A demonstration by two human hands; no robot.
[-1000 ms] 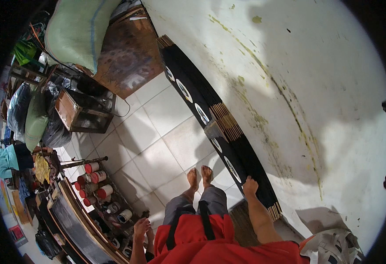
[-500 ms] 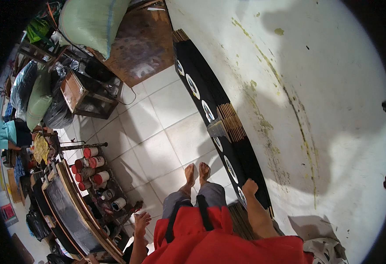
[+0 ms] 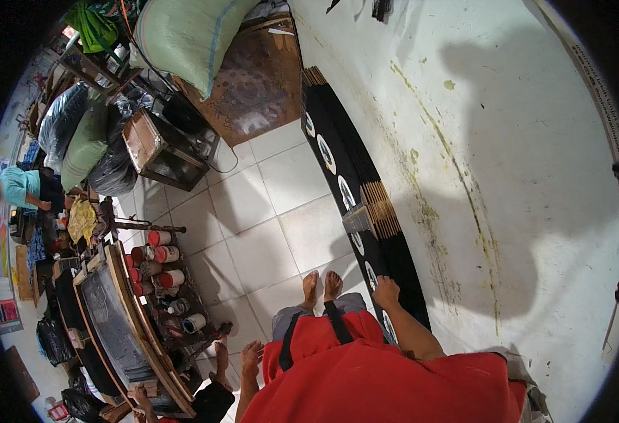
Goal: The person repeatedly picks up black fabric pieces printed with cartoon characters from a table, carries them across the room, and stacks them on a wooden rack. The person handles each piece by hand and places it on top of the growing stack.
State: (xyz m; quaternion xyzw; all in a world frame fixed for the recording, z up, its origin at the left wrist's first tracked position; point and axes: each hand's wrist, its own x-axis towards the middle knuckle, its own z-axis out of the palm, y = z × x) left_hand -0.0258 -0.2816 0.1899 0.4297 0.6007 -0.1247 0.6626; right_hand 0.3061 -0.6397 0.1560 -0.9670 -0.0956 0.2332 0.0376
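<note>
My right hand (image 3: 385, 290) is closed, its fingers curled at the near part of a long row of black panels (image 3: 368, 243). What the fingers hold, if anything, is hidden. White rounded prints run along the row's side, with bare wooden edges (image 3: 380, 204) showing midway and at its far end. A grey block-like piece (image 3: 356, 220) sits across the row beyond my hand. Down at my left side hangs my left hand (image 3: 251, 356), open with slightly spread fingers and holding nothing.
A stained white wall (image 3: 479, 190) rises at the right. At left stands a frame table (image 3: 115, 310) beside red-lidded jars (image 3: 170, 278). Another person's hand (image 3: 140, 398) rests at its near end; a person in teal (image 3: 22, 189) is farther off. Sacks (image 3: 182, 42) and a wooden-topped stand (image 3: 161, 151) lie beyond.
The view has shifted, and my right hand shows slightly farther along the black row, still closed. My left hand hangs lower. Another person's hand and foot now show at the lower left.
</note>
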